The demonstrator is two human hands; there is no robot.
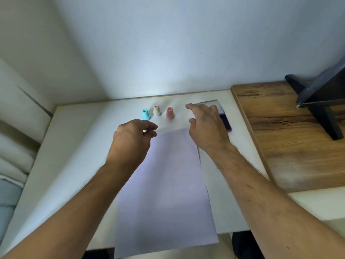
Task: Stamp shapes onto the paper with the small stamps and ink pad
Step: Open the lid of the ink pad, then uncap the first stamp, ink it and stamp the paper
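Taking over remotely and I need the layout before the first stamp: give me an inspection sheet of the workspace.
Surface: white table; a wooden board adjoins it on the right.
Job's things: blank paper sheet lies centred, its near edge overhanging the table; teal stamp, cream stamp and pink stamp stand upright in a row beyond it; purple ink pad sits at right, partly hidden, with its clear lid.
Clutter: nothing seen.
Grippers: left hand holds nothing, fingers loosely curled near the teal stamp; right hand has fingers spread above the ink pad, contact unclear.
Cables: nothing seen.
Surroundings: pale wall; black stand on the board.
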